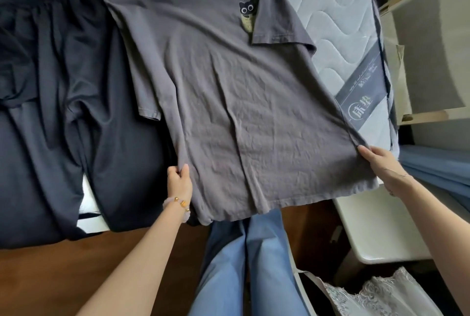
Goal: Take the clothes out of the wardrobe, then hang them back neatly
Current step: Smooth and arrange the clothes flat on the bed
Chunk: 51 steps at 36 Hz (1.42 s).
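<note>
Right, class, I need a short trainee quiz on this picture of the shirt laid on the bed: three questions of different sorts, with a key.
1. True or false: the left hand and the right hand both hold the T-shirt near its bottom edge.
2. What colour are the trousers lying to the left of the T-shirt? A) black B) red C) white
3. Fill in: the left wrist wears a beaded ___.
Key: 1 true; 2 A; 3 bracelet.

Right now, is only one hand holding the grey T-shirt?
No, the left hand and right hand both grip the grey T-shirt.
</note>
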### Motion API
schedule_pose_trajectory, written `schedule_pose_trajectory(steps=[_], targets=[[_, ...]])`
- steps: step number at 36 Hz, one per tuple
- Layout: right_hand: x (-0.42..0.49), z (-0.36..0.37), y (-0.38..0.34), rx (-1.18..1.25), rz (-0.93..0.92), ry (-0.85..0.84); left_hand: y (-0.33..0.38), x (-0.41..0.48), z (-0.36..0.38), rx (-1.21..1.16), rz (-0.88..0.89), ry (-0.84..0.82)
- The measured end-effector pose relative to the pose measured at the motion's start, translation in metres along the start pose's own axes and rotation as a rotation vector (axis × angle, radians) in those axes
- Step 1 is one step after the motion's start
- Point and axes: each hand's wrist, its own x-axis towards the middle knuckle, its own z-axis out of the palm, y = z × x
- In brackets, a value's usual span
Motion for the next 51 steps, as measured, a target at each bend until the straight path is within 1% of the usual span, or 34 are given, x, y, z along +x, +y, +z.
schedule_pose_trajectory(steps=[2, 4, 6, 7, 10, 14, 16, 20, 24, 26, 30, 34, 36, 38, 41, 44, 46, 49, 51], targets=[[-0.003, -0.004, -0.002, 0.010, -0.007, -0.048, -0.004, 0.004, -0.003, -0.065, -0.085, -0.054], [-0.006, -0.005, -0.002, -0.062, -0.032, -0.116, -0.005, 0.006, -0.005, -0.116, -0.161, -0.156], [-0.007, -0.004, -0.001, -0.153, -0.038, -0.155, -0.007, 0.005, -0.002, -0.045, -0.179, -0.243], [-0.008, -0.003, -0.001, -0.185, -0.033, -0.159, -0.005, 0.003, 0.001, 0.006, -0.162, -0.258], [-0.005, -0.007, 0.003, -0.229, -0.055, -0.088, -0.004, -0.002, 0.010, 0.060, -0.122, -0.236], [0.002, -0.027, 0.016, -0.167, -0.088, 0.071, -0.009, -0.007, 0.016, 0.039, -0.112, -0.276], [0.006, -0.037, 0.025, -0.140, -0.081, 0.121, -0.016, -0.012, 0.021, 0.053, -0.125, -0.288], [0.010, -0.053, 0.044, -0.209, -0.022, 0.177, -0.034, -0.023, 0.025, 0.052, -0.139, -0.290], [0.005, -0.047, 0.061, -0.319, 0.062, 0.123, -0.055, -0.025, 0.016, 0.047, -0.139, -0.250], [0.004, -0.039, 0.065, -0.374, 0.094, 0.099, -0.059, -0.024, 0.009, 0.104, -0.107, -0.195], [0.004, -0.027, 0.062, -0.449, 0.160, 0.124, -0.061, -0.023, -0.010, 0.252, -0.082, -0.040], [0.007, -0.027, 0.039, -0.536, 0.190, 0.153, -0.052, -0.016, -0.025, 0.324, -0.077, -0.075], [0.011, -0.030, 0.019, -0.515, 0.149, 0.204, -0.038, -0.006, -0.028, 0.323, 0.004, -0.073], [0.013, -0.031, -0.003, -0.481, 0.080, 0.277, -0.016, 0.012, -0.030, 0.300, 0.087, -0.025], [0.022, -0.028, -0.047, -0.461, -0.134, 0.350, 0.031, 0.044, -0.032, 0.254, 0.176, 0.090], [0.043, -0.014, -0.101, -0.358, -0.310, 0.297, 0.083, 0.077, -0.038, 0.214, 0.268, 0.237], [0.061, -0.005, -0.138, -0.328, -0.392, 0.272, 0.116, 0.100, -0.041, 0.237, 0.336, 0.308], [0.090, 0.007, -0.187, -0.353, -0.472, 0.235, 0.156, 0.136, -0.044, 0.334, 0.357, 0.317], [0.108, 0.017, -0.211, -0.460, -0.564, 0.208, 0.177, 0.159, -0.042, 0.354, 0.342, 0.295]])
